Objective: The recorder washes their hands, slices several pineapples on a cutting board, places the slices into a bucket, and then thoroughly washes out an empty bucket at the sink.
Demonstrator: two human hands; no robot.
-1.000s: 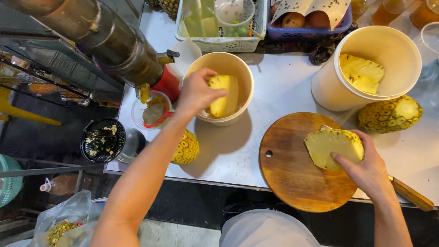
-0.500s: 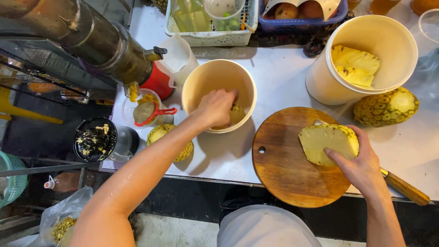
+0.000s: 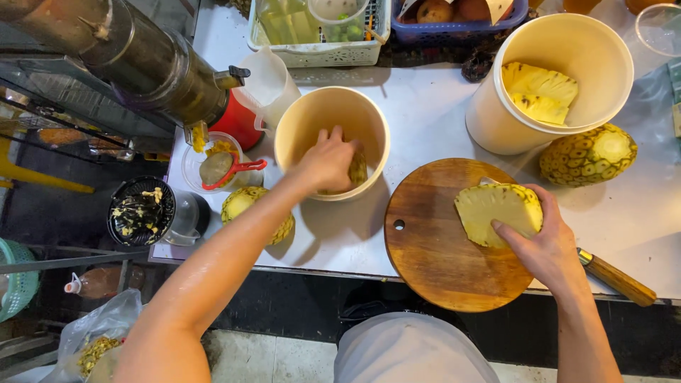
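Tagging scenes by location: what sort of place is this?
Probably a street fruit-juice stall. A metal juicer stands at the edge of a steel counter, peeled pineapple pieces fill a cream bucket, and the right hand steadies a cut pineapple on a round wooden board.

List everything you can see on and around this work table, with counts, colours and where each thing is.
small bucket: one, cream, table centre
large bucket: one, cream, upper right, with yellow peeled pineapple pieces inside
cutting board: one, round, brown wood, front centre
half-peeled pineapple: one, yellow, on the board
whole pineapples: two, green-yellow, one right of the board, one at the left table edge
knife handle: one, brown, front right
juicer: one, steel and red, upper left
jug: one, clear, beside the juicer
baskets: white and blue, top
left hand: inside the small bucket
right hand: on the half-peeled pineapple
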